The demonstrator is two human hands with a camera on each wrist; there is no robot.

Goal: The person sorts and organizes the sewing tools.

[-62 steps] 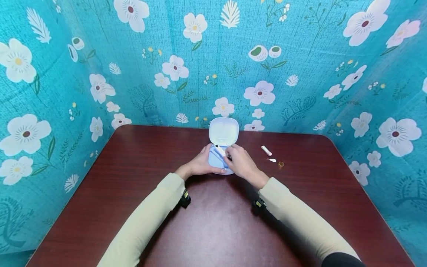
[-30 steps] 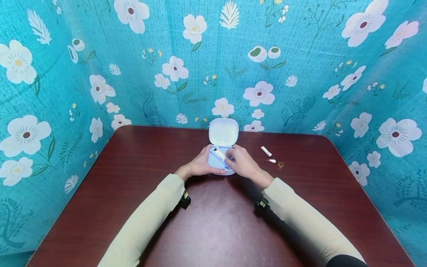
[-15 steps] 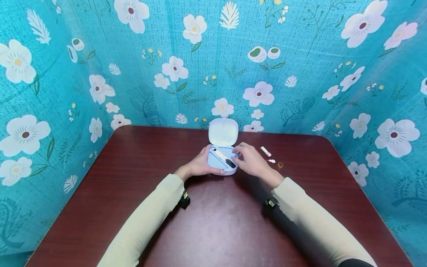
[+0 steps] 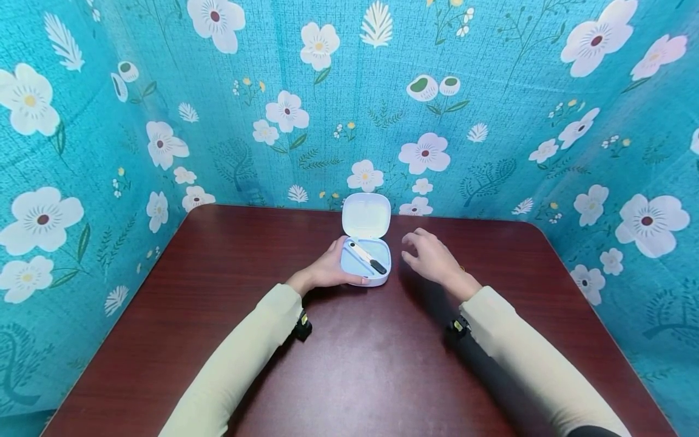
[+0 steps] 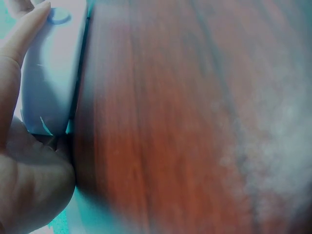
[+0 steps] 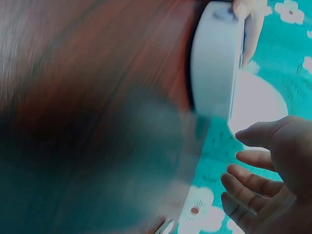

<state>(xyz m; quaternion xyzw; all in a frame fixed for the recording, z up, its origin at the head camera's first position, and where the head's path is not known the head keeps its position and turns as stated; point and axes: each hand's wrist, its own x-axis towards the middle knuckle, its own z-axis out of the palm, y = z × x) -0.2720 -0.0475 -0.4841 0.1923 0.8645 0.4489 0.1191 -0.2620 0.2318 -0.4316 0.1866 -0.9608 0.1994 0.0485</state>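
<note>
A pale blue-white case (image 4: 381,280) stands with its lid (image 4: 366,215) raised at the back. My left hand (image 4: 327,267) grips its left side, thumb along the front wall. In the left wrist view that thumb (image 5: 24,34) lies against the case front (image 5: 53,73). Inside the case, a slim white stick with a dark hole at one end and a black other end (image 4: 367,257) lies slantwise. My right hand (image 4: 431,258) hovers to the right of the case, apart from it. Its loosely bent fingers (image 6: 253,185) hold nothing in the right wrist view.
The dark red-brown table (image 4: 327,358) runs to a flowered turquoise cloth (image 4: 327,145) behind and at the sides. A sliver of a gold ring (image 4: 462,268) peeks out behind the right hand. A small pale item (image 6: 165,225) shows at the right wrist view's bottom edge.
My right hand has let go of the white and black stick, which now lies in the case, and moved right, covering the small items there. The left hand has kept its grip.
</note>
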